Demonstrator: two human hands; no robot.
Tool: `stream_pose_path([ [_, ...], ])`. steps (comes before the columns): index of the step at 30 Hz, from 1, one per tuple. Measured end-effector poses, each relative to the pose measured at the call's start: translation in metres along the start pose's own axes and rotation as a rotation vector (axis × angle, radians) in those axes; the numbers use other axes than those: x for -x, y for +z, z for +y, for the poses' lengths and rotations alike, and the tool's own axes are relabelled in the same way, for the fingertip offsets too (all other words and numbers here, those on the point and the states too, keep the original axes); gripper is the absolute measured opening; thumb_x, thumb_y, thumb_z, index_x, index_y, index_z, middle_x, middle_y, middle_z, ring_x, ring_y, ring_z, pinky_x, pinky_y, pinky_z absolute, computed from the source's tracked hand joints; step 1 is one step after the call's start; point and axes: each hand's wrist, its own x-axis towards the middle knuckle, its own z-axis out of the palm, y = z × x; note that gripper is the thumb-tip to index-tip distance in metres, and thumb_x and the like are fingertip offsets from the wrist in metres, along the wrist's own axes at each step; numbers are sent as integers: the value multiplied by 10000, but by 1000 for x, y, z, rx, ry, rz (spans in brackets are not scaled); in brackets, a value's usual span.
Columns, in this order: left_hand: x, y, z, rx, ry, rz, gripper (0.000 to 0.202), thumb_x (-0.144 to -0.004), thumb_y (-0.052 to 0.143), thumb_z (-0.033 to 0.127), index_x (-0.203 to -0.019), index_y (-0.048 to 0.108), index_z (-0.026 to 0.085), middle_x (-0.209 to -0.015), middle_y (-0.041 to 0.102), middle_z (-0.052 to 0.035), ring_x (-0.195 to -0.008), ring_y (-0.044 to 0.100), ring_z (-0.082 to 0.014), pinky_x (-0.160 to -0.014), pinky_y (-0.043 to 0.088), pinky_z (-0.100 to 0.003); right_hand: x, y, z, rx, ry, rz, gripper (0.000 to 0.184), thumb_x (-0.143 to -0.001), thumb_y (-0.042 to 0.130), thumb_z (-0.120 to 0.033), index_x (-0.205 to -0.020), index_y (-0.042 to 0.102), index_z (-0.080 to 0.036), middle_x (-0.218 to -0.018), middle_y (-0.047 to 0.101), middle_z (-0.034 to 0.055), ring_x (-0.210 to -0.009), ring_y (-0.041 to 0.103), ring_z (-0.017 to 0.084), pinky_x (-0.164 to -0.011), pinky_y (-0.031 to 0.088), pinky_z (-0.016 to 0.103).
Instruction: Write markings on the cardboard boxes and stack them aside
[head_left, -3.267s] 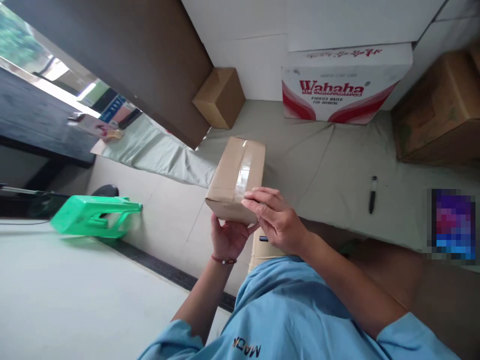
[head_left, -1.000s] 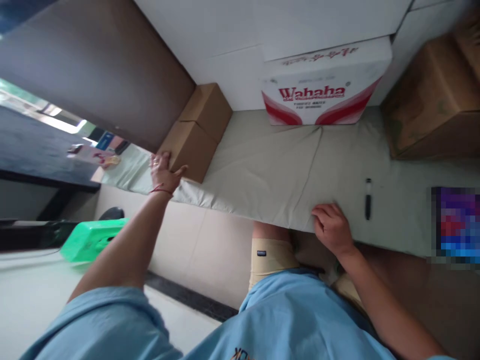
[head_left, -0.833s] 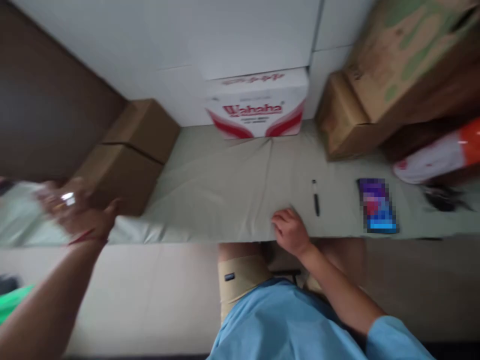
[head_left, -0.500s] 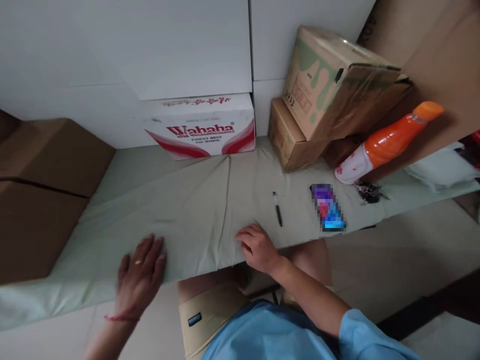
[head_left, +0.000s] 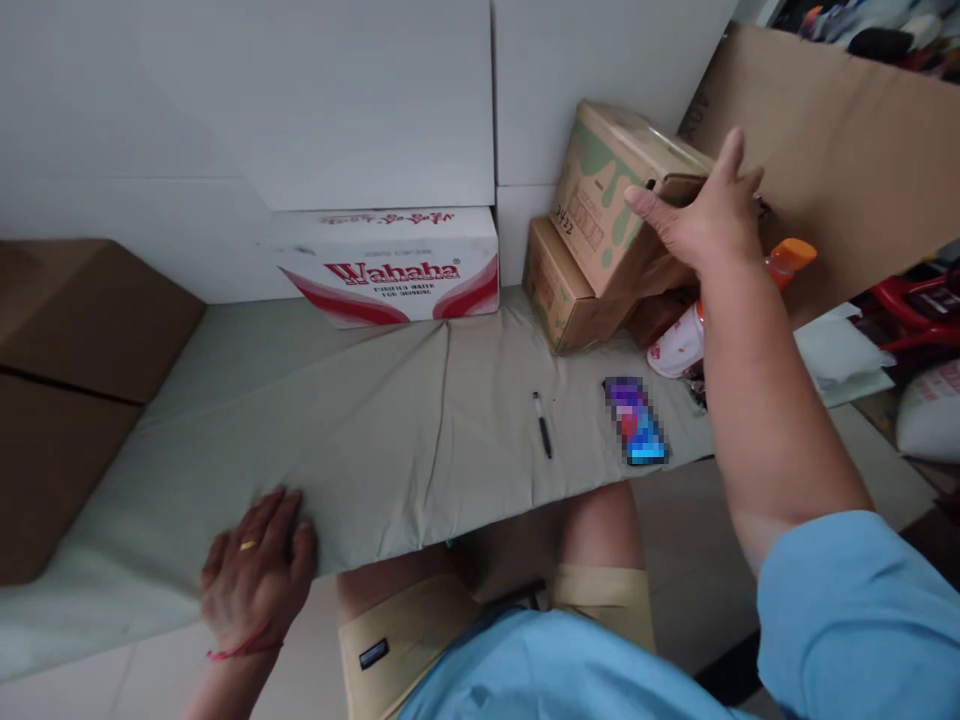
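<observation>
My left hand (head_left: 257, 570), with a gold ring and a red string at the wrist, rests on the green cloth at the table's near edge, holding nothing. My right hand (head_left: 709, 215) is up at the near corner of the upper cardboard box (head_left: 600, 200), thumb and fingers spread apart. Whether it touches the box I cannot tell. That box, with green drip print, sits tilted on a smaller cardboard box (head_left: 559, 290). Behind my forearm is an orange-and-white bottle (head_left: 679, 342), partly hidden. A pen (head_left: 542, 425) and a phone (head_left: 637, 420) lie nearer me.
A white Wahaba carton (head_left: 397, 270) stands against the white wall panels. Brown cardboard boxes (head_left: 82, 350) are stacked at the left. A cardboard sheet (head_left: 840, 150) leans at the right, near a white plastic packet (head_left: 840, 350). Cloth (head_left: 360, 420) covers the table.
My right hand has risen from the table's front edge to the upper cardboard box, its curled fingers now spread. My left hand stays on the cloth. The view has shifted slightly.
</observation>
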Motion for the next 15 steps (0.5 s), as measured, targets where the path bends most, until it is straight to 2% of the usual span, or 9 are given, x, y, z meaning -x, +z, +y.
stream_pose_path([
  [3,1,0,3,-13,-8,-1,578,-1072,441,466,-1599,578,271,-1601,603,-191,-1492,560,-438,-1272,353,-702,-1,13,-3,138,62,-91,1140,-907,457,-770,-1498,330,196,-1535,215,559,-1516,390,554,-946,426,640],
  [6,1,1,3,3,-26,16,562,-1069,436,465,-1552,625,248,-1584,621,-187,-1487,571,-419,-1285,343,-667,11,2,-23,322,143,-103,1114,-878,386,-841,-1388,419,148,-1487,345,480,-1417,558,465,-908,451,593],
  [8,3,3,1,31,-32,34,546,-1055,457,466,-1530,642,271,-1582,630,-161,-1490,573,-399,-1300,325,-648,21,-13,-36,316,145,-38,1058,-853,510,-843,-1352,483,89,-1428,457,384,-1330,630,413,-940,458,588],
  [10,4,5,-1,52,-38,47,533,-1038,485,458,-1510,656,280,-1582,634,-148,-1492,573,-390,-1305,313,-640,35,-33,-46,216,80,62,948,-815,719,-757,-1330,561,22,-1388,515,312,-1292,633,377,-991,464,580],
  [12,6,7,-2,61,-37,52,519,-1027,503,446,-1481,675,263,-1572,641,-157,-1484,580,-389,-1301,316,-633,52,-58,-58,105,-53,139,845,-750,872,-645,-1304,634,-53,-1380,537,256,-1296,612,354,-1044,465,567],
  [15,7,9,-4,57,-37,61,482,-1023,513,429,-1426,700,242,-1550,658,-165,-1462,601,-382,-1297,327,-615,85,-98,-85,-21,-267,152,877,-695,934,-608,-1397,658,-160,-1393,567,183,-1324,613,357,-1101,456,579],
])
